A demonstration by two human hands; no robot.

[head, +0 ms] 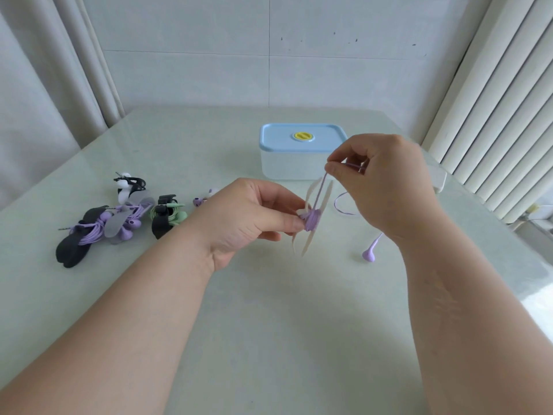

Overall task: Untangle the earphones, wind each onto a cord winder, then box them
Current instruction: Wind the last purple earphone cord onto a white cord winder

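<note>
Two hands on one set. My left hand [248, 218] pinches the pale winder [308, 244] at its hub, up off the table [269, 310]. My right hand [383, 181] pinches the lilac cord [319, 193] just above it, with the cord taut from the few turns at the hub. The loose tail loops down behind my right hand, and one earbud [368, 255] lies on the table near my right wrist.

Risks as I judge them:
- If my right pinch goes slack, the turns may spring off the hub.
- The winder's wings look floppy, so a turn could slip over an edge.
- The tail's loop could knot or snag as it is drawn in, and the earbud could drag and catch.
- My left grip is on a small spot, so the winder could twist out.

Hard to make out:
- My fingertips cover the hub, so I can't count the turns.
- I can't see the second bud or the plug.
- A lilac bud [200, 202] peeks out behind my left hand. I can't tell whose it is.
- The box [284, 167] has its lid on, so its contents are hidden.
- The wound sets [89, 233] at the left overlap, so the count is unclear.
</note>
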